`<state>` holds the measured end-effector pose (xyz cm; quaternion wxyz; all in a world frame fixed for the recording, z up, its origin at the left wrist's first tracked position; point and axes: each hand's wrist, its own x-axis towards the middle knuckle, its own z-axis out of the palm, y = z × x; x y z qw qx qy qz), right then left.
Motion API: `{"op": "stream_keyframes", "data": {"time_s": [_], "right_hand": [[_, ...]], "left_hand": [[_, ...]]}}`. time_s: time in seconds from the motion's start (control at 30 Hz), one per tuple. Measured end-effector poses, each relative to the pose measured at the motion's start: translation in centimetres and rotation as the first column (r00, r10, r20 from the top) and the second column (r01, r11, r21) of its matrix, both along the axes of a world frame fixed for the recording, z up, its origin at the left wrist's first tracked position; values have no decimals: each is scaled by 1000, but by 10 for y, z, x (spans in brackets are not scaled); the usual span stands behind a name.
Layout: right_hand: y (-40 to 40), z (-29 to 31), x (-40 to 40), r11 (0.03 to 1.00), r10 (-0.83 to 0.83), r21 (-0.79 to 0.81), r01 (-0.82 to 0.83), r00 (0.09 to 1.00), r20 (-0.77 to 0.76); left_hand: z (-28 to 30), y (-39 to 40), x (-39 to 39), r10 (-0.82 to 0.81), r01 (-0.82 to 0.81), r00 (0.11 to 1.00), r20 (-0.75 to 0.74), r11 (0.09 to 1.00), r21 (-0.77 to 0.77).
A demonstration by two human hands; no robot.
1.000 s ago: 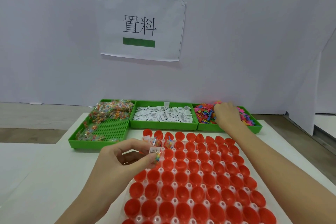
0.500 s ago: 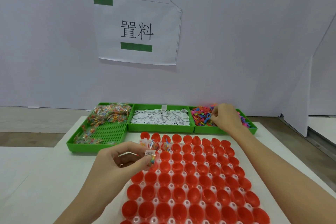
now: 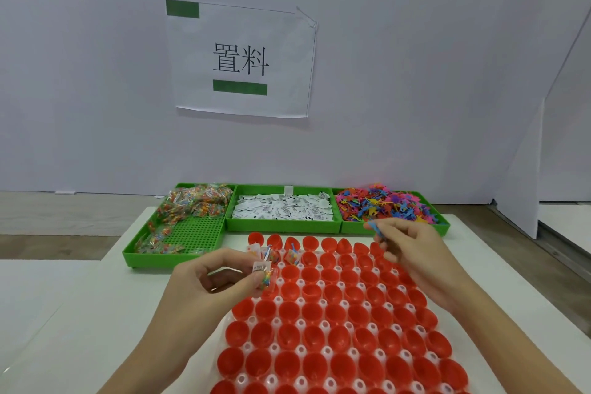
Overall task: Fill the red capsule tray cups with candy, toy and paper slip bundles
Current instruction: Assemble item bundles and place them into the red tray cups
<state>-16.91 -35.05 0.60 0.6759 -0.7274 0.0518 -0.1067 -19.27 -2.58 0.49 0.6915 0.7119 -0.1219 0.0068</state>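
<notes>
Head cam: left hand (image 3: 204,281) pinches blurry bundle (image 3: 263,273), right hand (image 3: 412,253) pinches half-hidden toy (image 3: 374,227).

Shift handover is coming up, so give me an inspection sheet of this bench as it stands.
Surface: white table, bare at left.
Job's things: red capsule tray, three far-left cups filled; green bins of candy, paper slips, toys.
Clutter: nothing seen.
Hands: left hand pinches a candy and slip bundle; right hand pinches a blue toy.
Cables: nothing seen.
Surroundings: white wall, printed sign.
</notes>
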Motion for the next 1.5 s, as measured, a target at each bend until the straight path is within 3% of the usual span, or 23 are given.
{"op": "stream_keyframes", "data": {"time_s": [0.2,0.4,0.53,0.63,0.93,1.2,1.37,1.5], "right_hand": [[26,19,-35,998,44,45,-48,995,95],[57,21,-52,970,227,-118,-214,967,111],[73,14,-58,896,350,-327,-300,931,105],[83,10,-63,863,414,-356,-358,905,93],[82,12,-63,856,442,-336,-393,893,80],[80,10,-61,860,431,-338,-382,899,83],[71,18,-50,861,388,-390,-326,917,90],[60,34,-20,810,375,-510,-291,924,69]], "left_hand": [[-3,-1,-2,-7,7,1000,-14,1000,6],[-7,-11,-9,-95,94,995,20,994,53],[-10,-21,-15,-144,140,987,68,988,66],[-11,-25,-19,-168,165,983,74,985,44],[-15,-25,-20,-9,10,994,113,1000,-5],[-13,-33,-18,-29,19,974,226,999,47],[2,-42,2,-138,107,962,237,984,141],[16,-58,35,-119,36,944,308,964,264]]}}
